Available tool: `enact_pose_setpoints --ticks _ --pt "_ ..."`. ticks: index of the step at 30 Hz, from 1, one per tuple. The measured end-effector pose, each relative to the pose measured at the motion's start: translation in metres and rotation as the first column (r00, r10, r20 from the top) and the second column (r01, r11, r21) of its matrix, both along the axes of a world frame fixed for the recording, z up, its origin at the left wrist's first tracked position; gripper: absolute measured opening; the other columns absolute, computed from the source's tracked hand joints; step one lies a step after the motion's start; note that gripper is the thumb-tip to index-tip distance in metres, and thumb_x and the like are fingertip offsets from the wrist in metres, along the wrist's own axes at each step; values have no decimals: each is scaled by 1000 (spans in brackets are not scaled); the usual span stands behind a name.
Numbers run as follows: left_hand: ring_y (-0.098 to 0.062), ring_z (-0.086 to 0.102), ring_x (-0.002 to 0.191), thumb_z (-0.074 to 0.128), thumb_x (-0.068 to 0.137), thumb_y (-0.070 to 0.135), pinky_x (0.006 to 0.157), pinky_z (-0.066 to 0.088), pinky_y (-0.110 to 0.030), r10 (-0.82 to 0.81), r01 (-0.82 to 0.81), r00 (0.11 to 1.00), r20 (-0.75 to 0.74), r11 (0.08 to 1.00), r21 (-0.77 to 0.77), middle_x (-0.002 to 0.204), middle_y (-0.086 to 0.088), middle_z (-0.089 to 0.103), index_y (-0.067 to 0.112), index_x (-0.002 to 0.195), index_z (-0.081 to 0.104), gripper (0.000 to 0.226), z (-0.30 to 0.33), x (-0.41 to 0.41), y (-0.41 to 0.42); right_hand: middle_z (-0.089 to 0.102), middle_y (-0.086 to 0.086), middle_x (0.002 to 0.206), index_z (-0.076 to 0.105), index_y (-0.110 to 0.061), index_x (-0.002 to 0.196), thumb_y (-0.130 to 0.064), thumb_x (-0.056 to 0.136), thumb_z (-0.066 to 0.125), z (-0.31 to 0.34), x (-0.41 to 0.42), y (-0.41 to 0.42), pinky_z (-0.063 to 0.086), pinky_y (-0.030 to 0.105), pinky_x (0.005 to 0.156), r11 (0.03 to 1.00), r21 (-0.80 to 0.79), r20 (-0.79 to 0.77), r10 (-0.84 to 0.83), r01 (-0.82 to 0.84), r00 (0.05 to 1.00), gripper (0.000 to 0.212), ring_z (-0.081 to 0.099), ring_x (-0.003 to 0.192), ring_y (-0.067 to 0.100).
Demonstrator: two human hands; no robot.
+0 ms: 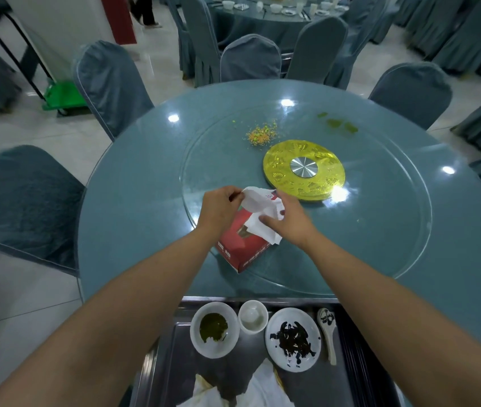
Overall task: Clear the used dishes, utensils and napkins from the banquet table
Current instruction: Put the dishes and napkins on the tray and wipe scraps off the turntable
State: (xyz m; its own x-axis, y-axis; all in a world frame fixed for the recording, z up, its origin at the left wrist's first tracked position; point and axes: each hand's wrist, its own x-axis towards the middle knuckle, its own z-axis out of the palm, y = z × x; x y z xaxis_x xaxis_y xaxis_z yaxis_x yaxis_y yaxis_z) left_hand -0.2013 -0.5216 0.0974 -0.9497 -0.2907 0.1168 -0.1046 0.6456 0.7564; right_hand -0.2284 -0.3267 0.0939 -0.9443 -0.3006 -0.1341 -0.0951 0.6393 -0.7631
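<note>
Head view: tissue box [243,248] lengthwise toward viewer

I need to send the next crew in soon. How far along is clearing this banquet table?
Mostly done: bowl, cup, plate, spoon and used napkins sit on the cart. In hand: left hand and right hand pull tissues from the red box. Left: crumbs, green smears.

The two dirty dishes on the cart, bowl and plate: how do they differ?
The bowl on the left is deeper and holds a green residue at its bottom; the plate on the right is flatter and smeared with dark, near-black sauce across its face. A small cup stands between them. Both are white, round, used and upright on the metal cart.
</note>
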Motion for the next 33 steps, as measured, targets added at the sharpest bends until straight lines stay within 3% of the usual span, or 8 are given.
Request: enact_pose_setpoints --ticks 4,6,10,15,20,23,30,33 --pt "-13 61 77 63 95 25 73 47 -24 -10 9 1000 16 999 33 89 1 73 14 103 75 18 4 -1 -1 65 -2 85 63 -22 90 -27 86 65 -6 -7 -5 42 28 63 986 104 -18 -128 129 992 7 58 80 20" --pt "-15 63 79 64 95 24 78 50 -27 -1 1 1000 9 999 35 91 -1 74 13 105 75 19 5 -1 -4 55 -2 64 54 -17 65 -23 87 60 -8 -10 -6 32 28 52 976 136 -58 -166 172 984 23 52 69 23" --pt "-16 65 85 63 95 25 84 50 -28 34 -33 999 -4 999 37 99 -3 75 12 111 74 23 11 -4 -11 66 -5 77 68 -19 80 -23 88 60 1 -15 -5 40 26 60 975 59 -57 -212 215 976 12 57 75 16" --pt "-19 66 95 62 96 24 89 48 -25 68 -66 998 -19 996 64 106 -5 74 11 114 74 25 20 -8 -17 53 -9 63 51 -22 63 -21 85 53 18 -21 -3 32 25 52 962 -6 -6 -273 273 962 23 47 61 7" --pt "-15 58 83 52 100 31 74 41 -25 161 -161 987 -5 987 -18 100 -3 72 14 110 71 27 25 -8 -23 44 5 66 42 -14 64 -16 83 49 26 -22 3 44 28 45 945 -36 95 -322 326 942 21 44 59 22" --pt "-16 57 80 49 100 32 69 39 -26 236 -236 972 9 972 -10 98 -3 70 15 108 68 27 24 -6 -25 54 13 76 52 -6 72 -5 84 43 25 -22 6 55 48 62 914 -101 274 -354 393 894 15 64 57 33" --pt "-17 61 83 54 99 30 77 46 -26 149 -149 988 -41 989 10 101 -5 72 11 108 70 26 22 -5 -8 62 2 95 70 -18 105 0 88 40 23 -19 8 59 43 76 868 -227 390 -333 441 858 38 60 85 26" --pt "-18 67 92 56 98 30 84 49 -26 36 -36 998 -56 999 8 106 -4 73 11 111 70 27 18 -2 1 65 8 93 72 -16 92 1 88 41 27 -15 10 53 41 79 830 -306 460 -300 466 836 35 59 85 26"
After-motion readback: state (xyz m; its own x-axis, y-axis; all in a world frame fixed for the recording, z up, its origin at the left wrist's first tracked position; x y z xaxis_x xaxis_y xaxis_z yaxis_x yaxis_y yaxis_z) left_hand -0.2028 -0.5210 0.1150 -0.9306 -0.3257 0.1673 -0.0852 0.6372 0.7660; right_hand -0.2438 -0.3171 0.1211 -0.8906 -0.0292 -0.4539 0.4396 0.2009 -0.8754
